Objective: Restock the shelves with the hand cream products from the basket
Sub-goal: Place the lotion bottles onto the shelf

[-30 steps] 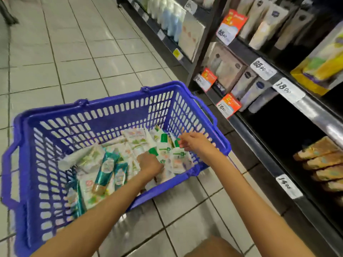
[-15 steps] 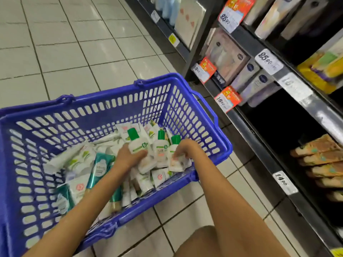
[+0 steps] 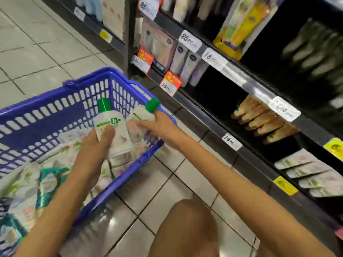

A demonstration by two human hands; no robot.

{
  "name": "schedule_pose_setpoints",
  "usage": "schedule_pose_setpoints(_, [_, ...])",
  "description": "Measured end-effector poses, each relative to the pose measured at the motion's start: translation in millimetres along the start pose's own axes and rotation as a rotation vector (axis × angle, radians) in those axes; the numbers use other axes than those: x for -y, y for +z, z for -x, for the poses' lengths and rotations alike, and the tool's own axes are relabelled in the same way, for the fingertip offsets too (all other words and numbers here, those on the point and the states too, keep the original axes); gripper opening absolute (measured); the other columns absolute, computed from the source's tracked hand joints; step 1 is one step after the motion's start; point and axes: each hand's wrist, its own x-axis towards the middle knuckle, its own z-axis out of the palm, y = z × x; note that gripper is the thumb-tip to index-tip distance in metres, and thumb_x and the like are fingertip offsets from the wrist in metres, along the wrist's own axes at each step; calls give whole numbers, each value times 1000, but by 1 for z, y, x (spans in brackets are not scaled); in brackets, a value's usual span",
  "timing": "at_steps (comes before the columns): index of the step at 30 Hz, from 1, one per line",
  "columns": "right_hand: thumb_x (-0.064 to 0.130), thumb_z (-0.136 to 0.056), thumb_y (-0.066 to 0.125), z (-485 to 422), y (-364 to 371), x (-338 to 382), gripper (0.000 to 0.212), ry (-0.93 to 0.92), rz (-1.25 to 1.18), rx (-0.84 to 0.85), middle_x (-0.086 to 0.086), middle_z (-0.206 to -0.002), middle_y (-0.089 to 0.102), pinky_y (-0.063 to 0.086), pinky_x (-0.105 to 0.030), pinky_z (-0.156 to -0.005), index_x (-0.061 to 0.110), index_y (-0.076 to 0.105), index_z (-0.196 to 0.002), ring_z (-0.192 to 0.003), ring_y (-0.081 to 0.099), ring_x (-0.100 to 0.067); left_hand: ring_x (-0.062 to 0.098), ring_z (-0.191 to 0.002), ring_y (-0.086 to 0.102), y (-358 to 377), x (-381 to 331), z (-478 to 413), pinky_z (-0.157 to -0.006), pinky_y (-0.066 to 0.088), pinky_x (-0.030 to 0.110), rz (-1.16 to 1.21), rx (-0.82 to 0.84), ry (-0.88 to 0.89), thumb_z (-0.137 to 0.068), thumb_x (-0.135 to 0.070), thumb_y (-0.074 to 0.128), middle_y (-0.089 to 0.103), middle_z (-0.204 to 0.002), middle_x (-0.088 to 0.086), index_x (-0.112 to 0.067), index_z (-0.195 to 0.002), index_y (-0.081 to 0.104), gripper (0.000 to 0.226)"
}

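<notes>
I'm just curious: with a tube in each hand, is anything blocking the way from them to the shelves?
Nothing visible does. The left hand and right hand hold the tubes up near the basket rim; only open floor separates them from the shelves.

Your one wide-angle head camera looked forward and steeply down over your own arms, tilted so that the floor tiles (image 3: 46,52) ran skewed. It sat close. Your left hand (image 3: 94,145) and right hand (image 3: 159,127) filled the middle, the blue basket (image 3: 55,117) lay lower left, the shelves (image 3: 237,78) climbed the right side on a slant, and your knee (image 3: 185,229) crowded the bottom edge.
</notes>
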Motion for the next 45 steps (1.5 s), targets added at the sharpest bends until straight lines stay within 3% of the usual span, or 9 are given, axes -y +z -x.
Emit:
schedule_pose_setpoints(4, [12, -87, 57, 83, -98, 16, 13, 37, -414, -45, 4, -86, 65, 54, -26, -71, 23, 56, -93, -76, 63, -10, 18, -95, 59, 66, -50, 30, -92, 46, 35, 59, 281, 59, -84, -43, 58, 62, -110, 13, -15, -108, 57, 37])
schedule_pose_setpoints(6, [17, -93, 47, 128, -155, 7, 10, 48, -639, -79, 0, -94, 63, 52, -33, -83, 19, 56, -97, -88, 61, -16, -4, -85, 61, 119, -77, 51, -93, 47, 17, 77, 445, 140, -86, -42, 57, 64, -109, 13, -9, -112, 55, 42])
schedule_pose_setpoints(8, [18, -97, 39, 177, -206, -8, 18, 8, -781, -182, -4, -97, 60, 52, -32, -82, 14, 56, -101, -92, 57, -18, -16, -66, 58, 179, -97, 75, -63, 43, -1, 150, 602, 191, -95, -28, 46, 71, -91, -7, -5, -110, 53, 28])
schedule_pose_setpoints(13, [12, -95, 39, 318, -306, -68, 28, -188, -721, -498, -13, -97, 61, 57, -25, -60, 6, 45, -122, -73, 67, -14, 5, -95, 66, 315, -127, 174, -79, 53, 21, 189, 995, 268, -77, -35, 57, 69, -103, -11, -25, -111, 55, 36])
schedule_pose_setpoints(17, [15, -77, 57, 412, -365, -131, 42, -342, -625, -735, -2, -107, 68, 55, -29, -79, 9, 50, -119, -97, 66, -15, 3, -95, 66, 403, -124, 259, -75, 54, 18, 161, 1121, 340, -84, -29, 57, 68, -106, -9, -27, -112, 52, 29])
schedule_pose_setpoints(22, [25, -75, 59, 464, -422, -171, 46, -472, -566, -992, 0, -111, 66, 51, -33, -92, 14, 52, -119, -107, 62, -15, 10, -78, 61, 487, -127, 338, -58, 47, 11, 182, 1081, 261, -93, -12, 47, 63, -116, 12, -8, -126, 46, 33])
schedule_pose_setpoints(28, [18, -89, 55, 483, -470, -167, 19, -402, -554, -1214, -1, -110, 64, 49, -40, -92, 19, 51, -108, -109, 60, -22, 23, -115, 57, 540, -151, 362, -102, 43, 44, 234, 1081, 180, -92, -7, 48, 58, -126, 12, -7, -128, 44, 37])
schedule_pose_setpoints(35, [20, -86, 59, 523, -495, -124, 22, -290, -396, -1035, -2, -105, 70, 55, -44, -84, 17, 60, -108, -96, 68, -17, 12, -107, 61, 574, -183, 359, -94, 49, 35, 169, 1107, 360, -87, -12, 58, 65, -113, -3, -29, -105, 54, 25])
schedule_pose_setpoints(45, [7, -89, 53, 563, -579, -126, 32, -44, -465, -987, -10, -107, 65, 58, -30, -64, 2, 52, -121, -91, 64, -20, 8, -99, 61, 615, -174, 370, -86, 50, 26, 199, 1087, 301, -82, -6, 64, 65, -104, -3, -23, -104, 57, 28])
